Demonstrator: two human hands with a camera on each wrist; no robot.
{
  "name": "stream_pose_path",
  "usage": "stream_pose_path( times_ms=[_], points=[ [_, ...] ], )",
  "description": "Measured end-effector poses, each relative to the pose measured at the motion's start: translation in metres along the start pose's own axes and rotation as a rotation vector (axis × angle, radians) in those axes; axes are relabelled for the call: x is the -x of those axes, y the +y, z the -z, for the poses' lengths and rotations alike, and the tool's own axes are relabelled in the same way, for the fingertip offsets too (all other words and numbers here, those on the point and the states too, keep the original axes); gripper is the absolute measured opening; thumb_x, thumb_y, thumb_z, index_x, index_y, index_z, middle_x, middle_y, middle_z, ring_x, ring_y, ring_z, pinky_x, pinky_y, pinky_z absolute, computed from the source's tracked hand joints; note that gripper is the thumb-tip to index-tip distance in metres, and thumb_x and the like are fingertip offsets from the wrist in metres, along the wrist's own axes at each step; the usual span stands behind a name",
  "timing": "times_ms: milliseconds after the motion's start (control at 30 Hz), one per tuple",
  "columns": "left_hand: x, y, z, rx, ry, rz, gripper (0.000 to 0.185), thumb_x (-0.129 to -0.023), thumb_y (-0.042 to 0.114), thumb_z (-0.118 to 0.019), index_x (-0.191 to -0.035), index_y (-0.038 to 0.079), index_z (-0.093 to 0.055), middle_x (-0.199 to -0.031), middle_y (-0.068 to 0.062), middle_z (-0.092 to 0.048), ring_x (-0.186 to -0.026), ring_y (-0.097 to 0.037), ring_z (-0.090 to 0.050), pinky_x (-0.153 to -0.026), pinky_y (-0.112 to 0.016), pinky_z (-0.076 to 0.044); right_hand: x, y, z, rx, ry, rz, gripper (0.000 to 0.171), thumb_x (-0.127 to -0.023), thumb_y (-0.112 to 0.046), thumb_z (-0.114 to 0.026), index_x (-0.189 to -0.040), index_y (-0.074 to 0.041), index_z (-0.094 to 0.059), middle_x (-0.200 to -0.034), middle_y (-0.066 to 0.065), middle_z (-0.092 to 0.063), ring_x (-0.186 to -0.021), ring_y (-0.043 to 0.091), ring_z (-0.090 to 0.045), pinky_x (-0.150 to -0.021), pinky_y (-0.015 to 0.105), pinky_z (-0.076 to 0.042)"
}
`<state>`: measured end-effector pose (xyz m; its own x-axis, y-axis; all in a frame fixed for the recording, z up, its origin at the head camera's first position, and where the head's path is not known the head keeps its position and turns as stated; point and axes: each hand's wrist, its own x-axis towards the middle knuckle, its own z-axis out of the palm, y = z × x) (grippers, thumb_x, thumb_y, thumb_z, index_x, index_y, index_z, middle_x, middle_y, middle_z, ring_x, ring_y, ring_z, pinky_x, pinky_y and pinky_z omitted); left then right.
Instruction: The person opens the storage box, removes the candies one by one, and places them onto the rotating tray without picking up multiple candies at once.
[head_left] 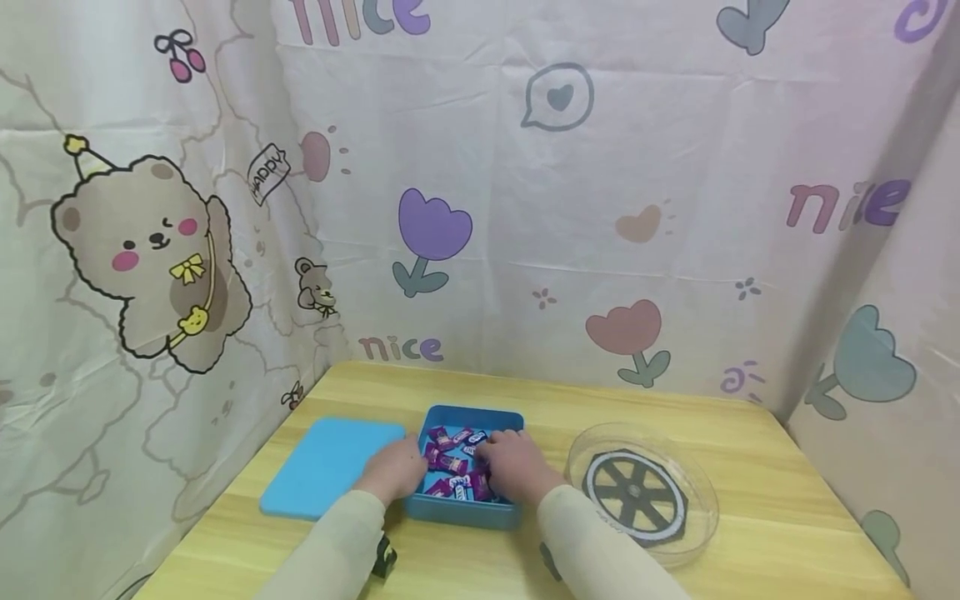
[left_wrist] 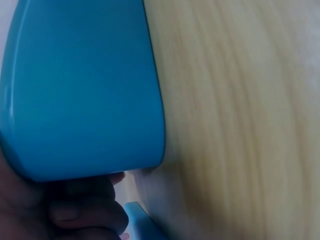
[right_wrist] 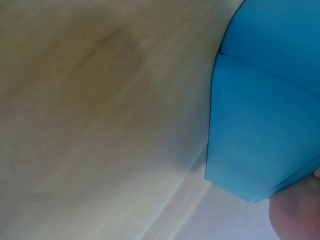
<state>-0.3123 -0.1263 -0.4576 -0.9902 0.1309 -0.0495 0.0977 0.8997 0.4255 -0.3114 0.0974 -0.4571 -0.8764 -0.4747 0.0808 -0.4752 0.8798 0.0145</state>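
Two bare hands, left hand [head_left: 396, 469] and right hand [head_left: 513, 463], emerge from long beige sleeves [head_left: 330, 542]; a small black device sits under the left wrist.

Both arms reach forward from the bottom of the head view, each in a pale beige sleeve down to the wrist; the left hand [head_left: 395, 472] and the right hand [head_left: 516, 463] lie close side by side, backs up, palms down; the left hand's fingers [left_wrist: 80, 212] are bent in the left wrist view; whether they hold anything cannot be told; the right hand's fingers point to the left and are hidden under the hand.
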Motion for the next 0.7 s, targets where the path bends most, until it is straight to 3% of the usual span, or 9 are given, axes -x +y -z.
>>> stream_pose_path(
  times_ms=[367, 567, 700],
  points=[
    [0.0016, -0.0039, -0.0051, -0.009, -0.001, 0.023, 0.049, -0.101, 0.015, -0.053, -0.141, -0.012, -0.047, -0.138, -0.027, -0.056, -0.122, -0.041, -0.056, -0.100, -0.062, -0.044, 0.0016, -0.0061, -0.0010, -0.033, -0.039, -0.018, 0.040, -0.088, -0.028, -0.080, -0.127, -0.025, -0.071, -0.127, 0.003, -0.066, -0.120, 0.025, -0.058, -0.105, 0.047, -0.041],
    [0.0009, -0.0020, -0.0018, -0.014, 0.001, 0.028, 0.050, -0.101, 0.014, -0.050, -0.143, -0.012, -0.044, -0.143, -0.027, -0.052, -0.129, -0.044, -0.051, -0.102, -0.063, -0.041, -0.0001, -0.0033, 0.0030, -0.020, -0.010, 0.017, 0.025, -0.089, -0.027, -0.079, -0.113, -0.023, -0.075, -0.105, -0.004, -0.069, -0.100, 0.018, -0.060, -0.085, 0.037, -0.043],
    [-0.0002, 0.0010, 0.0003, -0.019, -0.003, 0.024, 0.051, -0.101, 0.014, -0.050, -0.144, -0.011, -0.044, -0.144, -0.026, -0.051, -0.130, -0.044, -0.050, -0.102, -0.063, -0.041, -0.0012, 0.0008, 0.0050, -0.022, 0.006, 0.038, 0.016, -0.089, -0.027, -0.077, -0.104, -0.022, -0.075, -0.093, -0.007, -0.064, -0.090, 0.015, -0.056, -0.080, 0.035, -0.041]
  ],
)
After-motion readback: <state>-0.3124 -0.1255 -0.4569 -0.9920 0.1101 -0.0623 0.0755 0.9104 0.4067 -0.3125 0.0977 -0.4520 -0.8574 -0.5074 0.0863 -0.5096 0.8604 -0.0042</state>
